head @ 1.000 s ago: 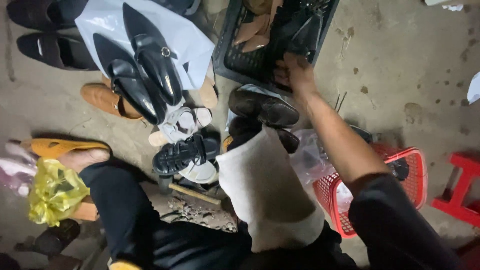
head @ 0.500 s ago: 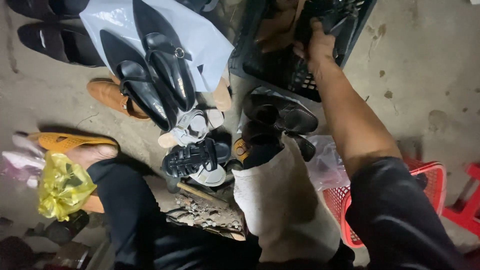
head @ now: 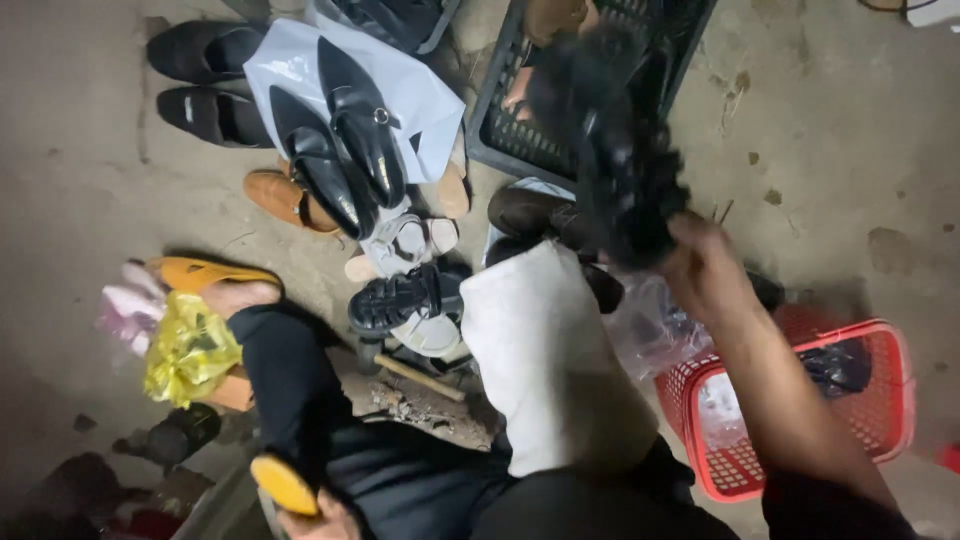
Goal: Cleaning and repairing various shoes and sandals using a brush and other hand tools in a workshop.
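Our right hand (head: 705,270) has come out of the black crate (head: 500,140) and now grips a black shoe (head: 620,160), lifted above the white cloth (head: 550,360) on our lap. Our left hand (head: 315,518) is low at the frame edge; we cannot tell if it is closed.

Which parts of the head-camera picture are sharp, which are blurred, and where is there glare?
Head view: the black shoe in the right hand is smeared by motion blur; the pointed black shoes lie sharp on a white plastic sheet that shows glare; the lower left corner is dim.
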